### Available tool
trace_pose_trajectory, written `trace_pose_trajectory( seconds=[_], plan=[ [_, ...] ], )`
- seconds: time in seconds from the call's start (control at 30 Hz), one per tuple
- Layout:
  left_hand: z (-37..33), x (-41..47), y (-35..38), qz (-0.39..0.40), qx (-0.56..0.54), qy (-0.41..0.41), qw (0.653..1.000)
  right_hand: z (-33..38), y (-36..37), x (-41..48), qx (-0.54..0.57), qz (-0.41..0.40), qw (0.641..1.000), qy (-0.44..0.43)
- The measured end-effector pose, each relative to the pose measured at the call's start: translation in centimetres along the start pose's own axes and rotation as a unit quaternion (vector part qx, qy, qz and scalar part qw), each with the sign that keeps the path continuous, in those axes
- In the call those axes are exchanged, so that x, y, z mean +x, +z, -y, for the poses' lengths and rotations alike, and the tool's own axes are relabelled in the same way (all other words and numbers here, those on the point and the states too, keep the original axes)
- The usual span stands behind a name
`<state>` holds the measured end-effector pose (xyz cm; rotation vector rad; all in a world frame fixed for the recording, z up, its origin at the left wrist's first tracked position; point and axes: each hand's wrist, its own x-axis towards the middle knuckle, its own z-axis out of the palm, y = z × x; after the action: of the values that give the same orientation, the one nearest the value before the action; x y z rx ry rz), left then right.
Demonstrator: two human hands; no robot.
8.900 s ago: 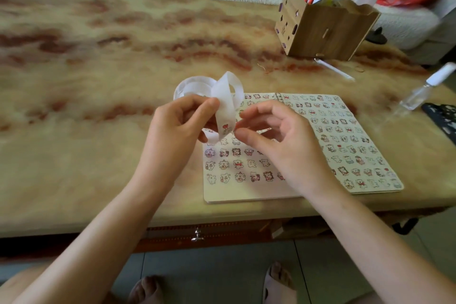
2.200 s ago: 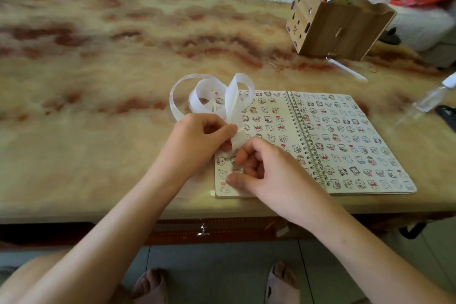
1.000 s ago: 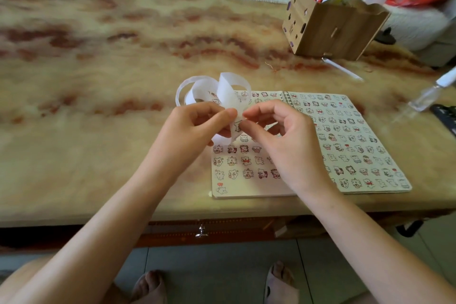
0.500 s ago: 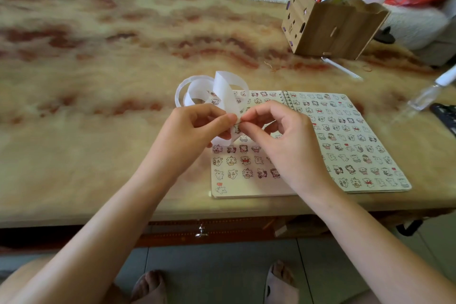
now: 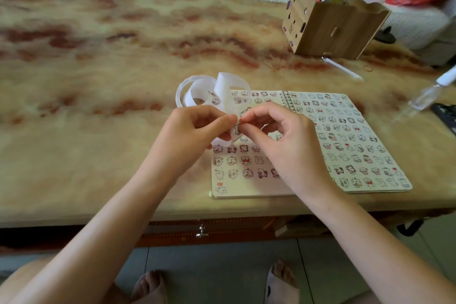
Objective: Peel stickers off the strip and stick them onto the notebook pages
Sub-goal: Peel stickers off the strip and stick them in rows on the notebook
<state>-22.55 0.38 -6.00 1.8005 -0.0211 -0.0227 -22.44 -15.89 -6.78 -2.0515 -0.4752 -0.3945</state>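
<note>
hands 2: left hand, right hand | strip 1 | notebook 1 | pen box 1

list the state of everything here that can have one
sticker strip: curled in loops, lifted above the notebook, pinched by both hands
notebook: open flat, both pages mostly covered in stickers
left hand: pinches the strip
right hand: pinches the strip's edge
pen holder: upright, filled
spray bottle: lying down, cap on

Observed left grip pinching curled white sticker strip above open spiral notebook. Observed right grip pinching same strip just beside left thumb tip. Found both pages covered in rows of small stickers. Noted wooden pen holder far right on bench.
</note>
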Motion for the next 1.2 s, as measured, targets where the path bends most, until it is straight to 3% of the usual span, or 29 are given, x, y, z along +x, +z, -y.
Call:
trace_pose_trajectory(
  seconds=[0.5,0.8,0.97,1.1,1.2],
  plan=[
    [0.0,-0.1,0.1,-0.013,-0.007,-0.01,1.0,-0.3,0.1,-0.3,-0.112,-0.022,0.989,-0.096],
    [0.0,0.0,0.0,-0.02,0.0,-0.014,1.0,0.7,-0.2,-0.3,-0.149,-0.004,0.987,-0.053],
    [0.2,0.1,-0.1,-0.032,0.024,-0.013,0.999,2.4,-1.2,-0.5,0.034,0.043,0.995,0.079],
    [0.6,0.3,0.1,-0.016,0.044,-0.03,0.998,3.3,-2.4,-0.4,0.112,0.15,0.957,0.219],
    [0.9,0.3,0.2,-0.002,0.066,-0.035,0.997,3.2,-2.3,-0.8,0.077,0.246,0.924,0.283]
  ],
)
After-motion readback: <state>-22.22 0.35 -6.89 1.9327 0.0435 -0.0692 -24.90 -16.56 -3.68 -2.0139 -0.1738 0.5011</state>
